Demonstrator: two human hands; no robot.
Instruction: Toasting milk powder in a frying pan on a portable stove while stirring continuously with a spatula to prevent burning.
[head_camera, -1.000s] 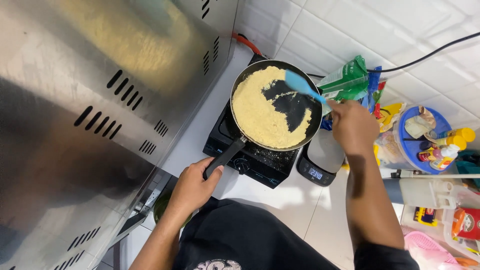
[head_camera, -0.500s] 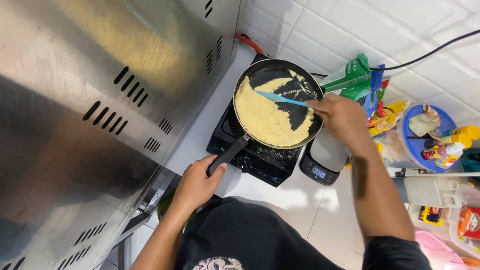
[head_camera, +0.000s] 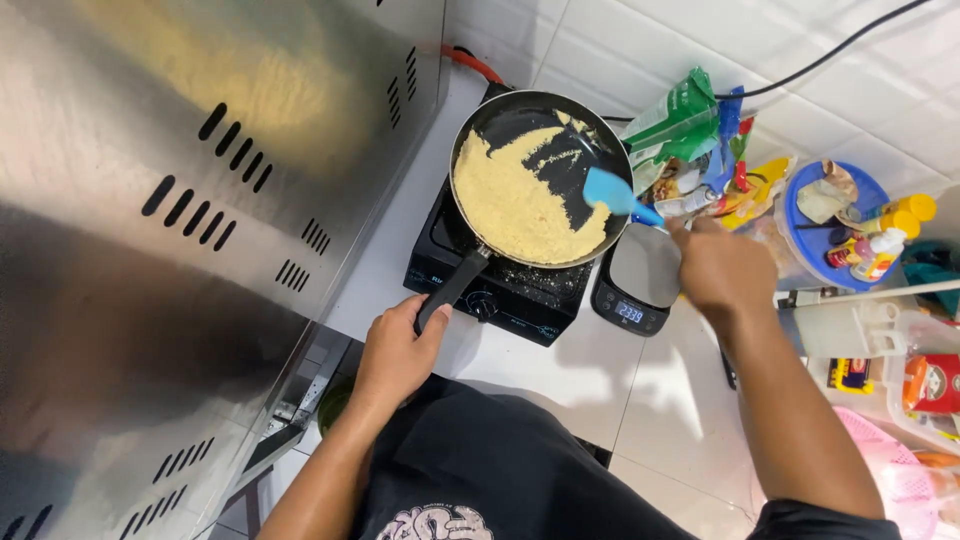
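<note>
A black frying pan (head_camera: 570, 120) sits on a small black stove (head_camera: 500, 290), and a yellow crumbly mixture (head_camera: 515, 205) is piled on its left and near side. My left hand (head_camera: 400, 350) grips the pan's black handle (head_camera: 452, 290). My right hand (head_camera: 722, 265) holds a blue spatula (head_camera: 610, 192), whose blade rests at the pan's right rim beside the mixture.
A digital kitchen scale (head_camera: 640, 285) stands right of the stove. Behind it lie green packets (head_camera: 680, 120), sachets and a blue bowl (head_camera: 795, 235) of small bottles. A steel vented hood (head_camera: 200, 200) fills the left. A clear plastic container (head_camera: 850, 325) and boxes sit at the right edge.
The spatula has swept from the pan's middle to its right rim. The mixture is now pushed toward the left and near side, baring the pan's far right. My left hand stays on the handle.
</note>
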